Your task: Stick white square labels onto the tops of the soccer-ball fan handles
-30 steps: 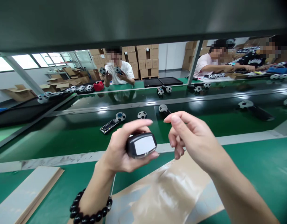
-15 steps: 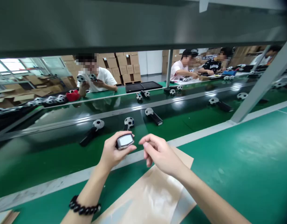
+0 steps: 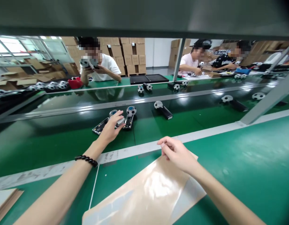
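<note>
Head view: left hand (image 3: 110, 126), left of centre, grasps pale-ended unit (image 3: 120, 121) between thumb and fingers, probably because body is wide. Open units (image 3: 129, 122) lie beside it on belt (image 3: 146, 132), boards up, so insides show. Right hand (image 3: 177, 153), half curled over sheet (image 3: 156, 193), lower centre; if pinching something, cannot tell.

The single view looks from the wearer's head, facing forward and down past both forearms, close above the near worktop (image 3: 240, 175) and beneath a dark overhead panel (image 3: 144, 18), with stacked cartons (image 3: 132, 57) far beyond.
</note>
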### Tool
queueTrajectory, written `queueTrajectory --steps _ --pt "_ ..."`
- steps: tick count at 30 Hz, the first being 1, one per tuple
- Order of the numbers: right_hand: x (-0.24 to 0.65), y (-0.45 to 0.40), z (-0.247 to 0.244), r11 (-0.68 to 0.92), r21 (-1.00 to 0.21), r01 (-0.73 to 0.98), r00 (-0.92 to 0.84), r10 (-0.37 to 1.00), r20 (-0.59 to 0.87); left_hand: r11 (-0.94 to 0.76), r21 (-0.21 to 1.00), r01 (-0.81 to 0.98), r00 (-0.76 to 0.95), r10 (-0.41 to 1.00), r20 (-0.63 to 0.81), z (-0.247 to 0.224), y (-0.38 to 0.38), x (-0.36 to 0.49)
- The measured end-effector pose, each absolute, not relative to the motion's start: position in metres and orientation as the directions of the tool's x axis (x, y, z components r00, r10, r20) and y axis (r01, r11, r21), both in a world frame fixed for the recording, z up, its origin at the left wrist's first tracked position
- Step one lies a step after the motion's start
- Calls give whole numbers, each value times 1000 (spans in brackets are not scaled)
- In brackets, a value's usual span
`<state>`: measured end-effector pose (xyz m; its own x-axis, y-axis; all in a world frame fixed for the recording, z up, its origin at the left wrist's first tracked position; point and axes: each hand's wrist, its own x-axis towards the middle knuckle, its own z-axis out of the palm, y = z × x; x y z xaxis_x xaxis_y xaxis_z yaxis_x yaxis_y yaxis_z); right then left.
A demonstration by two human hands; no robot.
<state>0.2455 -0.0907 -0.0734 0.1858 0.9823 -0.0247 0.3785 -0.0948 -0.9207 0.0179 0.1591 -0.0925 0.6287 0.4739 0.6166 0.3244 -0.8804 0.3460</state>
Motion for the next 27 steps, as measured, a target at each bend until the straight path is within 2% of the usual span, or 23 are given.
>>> queueTrajectory --steps 5,10,14,18,22,27 --pt "227 -84 -78 -49 -819 572 93 996 6 -869 359 341 832 457 315 -109 140 -16" --pt "205 -30 -79 -29 -664 747 94 994 63 -806 365 465 817 550 174 -100 145 -39" --pt "183 40 -81 -66 -626 777 143 987 74 -688 350 635 643 722 253 -95 163 -35" --pt "184 80 -76 -90 -719 689 224 970 94 -526 434 731 408 848 340 -103 180 -29" --pt "219 49 -66 -145 -872 467 361 932 38 -531 591 607 270 838 474 -106 190 -29" --pt "260 -79 -73 -256 -954 158 528 838 -137 -565 768 302 8 807 591 -95 209 -58"
